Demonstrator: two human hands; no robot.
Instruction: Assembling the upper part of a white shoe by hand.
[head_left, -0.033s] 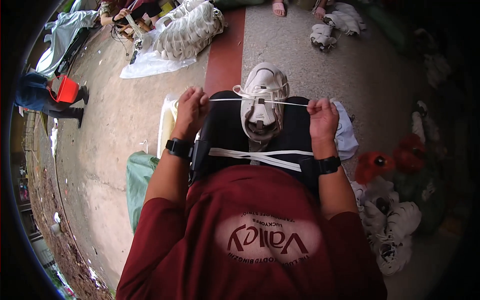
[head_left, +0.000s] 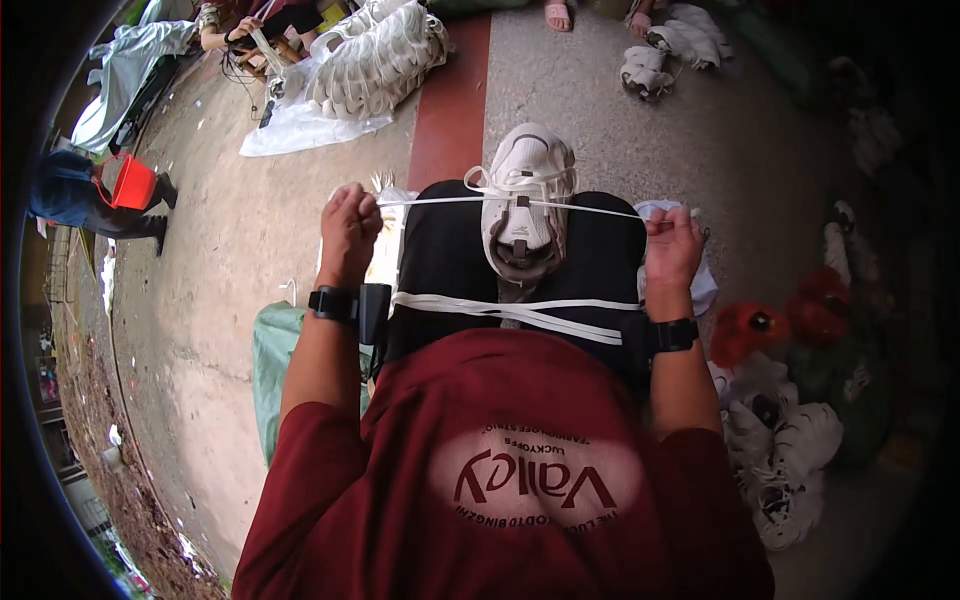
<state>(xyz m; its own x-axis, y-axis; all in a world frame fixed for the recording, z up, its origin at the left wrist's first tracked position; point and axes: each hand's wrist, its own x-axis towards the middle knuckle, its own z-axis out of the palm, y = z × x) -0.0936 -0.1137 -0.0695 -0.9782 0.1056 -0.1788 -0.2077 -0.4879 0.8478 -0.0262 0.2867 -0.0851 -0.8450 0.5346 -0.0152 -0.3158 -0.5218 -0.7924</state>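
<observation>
A white and beige sneaker (head_left: 526,228) rests between my knees, its toe pointing away from me. A white shoelace (head_left: 440,200) runs through it and is stretched nearly straight out to both sides. On the left, my left hand (head_left: 351,222) is closed on one end of the lace. My right hand (head_left: 675,245) pinches the other end, beyond my right thigh. Loops of lace stand over the sneaker's upper. Several loose white laces (head_left: 570,322) lie across my thighs, nearer to me than the sneaker.
A big bundle of white shoe parts (head_left: 385,65) lies on plastic sheeting ahead left. More pale shoes (head_left: 780,450) are heaped at my right, below red flower-like things (head_left: 745,334). Green cloth (head_left: 276,365) sits at my left. A person carries a red bucket (head_left: 133,184) at far left.
Both hands have moved apart, the left one leftward and the right one rightward, with more lace drawn out on each side. The sneaker has stayed about in place.
</observation>
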